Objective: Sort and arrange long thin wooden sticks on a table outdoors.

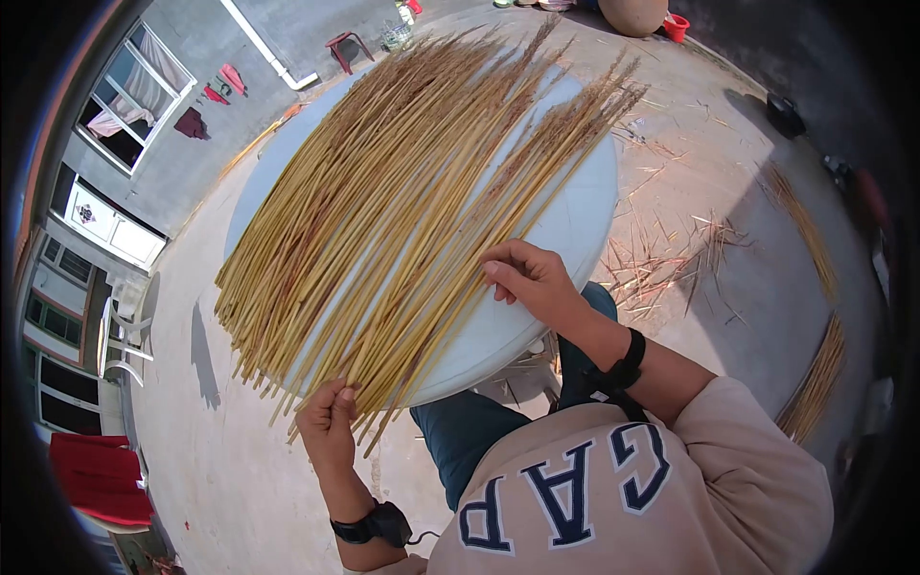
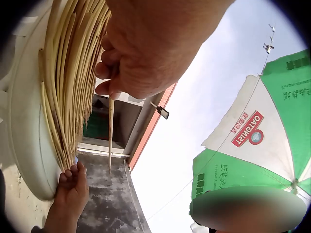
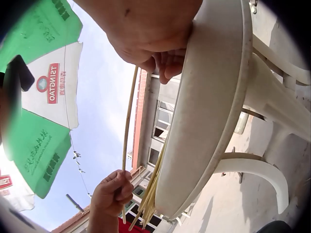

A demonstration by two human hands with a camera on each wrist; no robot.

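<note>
Many long dry reed stalks (image 1: 383,192) with feathery brown heads lie fanned across a round white table (image 1: 585,206). My left hand (image 1: 328,422) pinches a thin stalk (image 3: 129,126) near its lower end, at the table's near-left edge. Beyond those fingers a short length of the stalk sticks out. Farther up, at the right side of the spread, my right hand (image 1: 537,283) has thumb and fingers curled in at the same stalk. In the right wrist view the stalk runs up to that hand's fingers, which hide its upper part.
Broken stalk bits (image 1: 685,254) litter the concrete ground on the right, with stalk bundles (image 1: 815,383) farther out. A white chair (image 1: 125,340) stands at the left. A red stool (image 1: 347,50) is beyond the table. A green-and-white umbrella (image 2: 257,131) spreads overhead.
</note>
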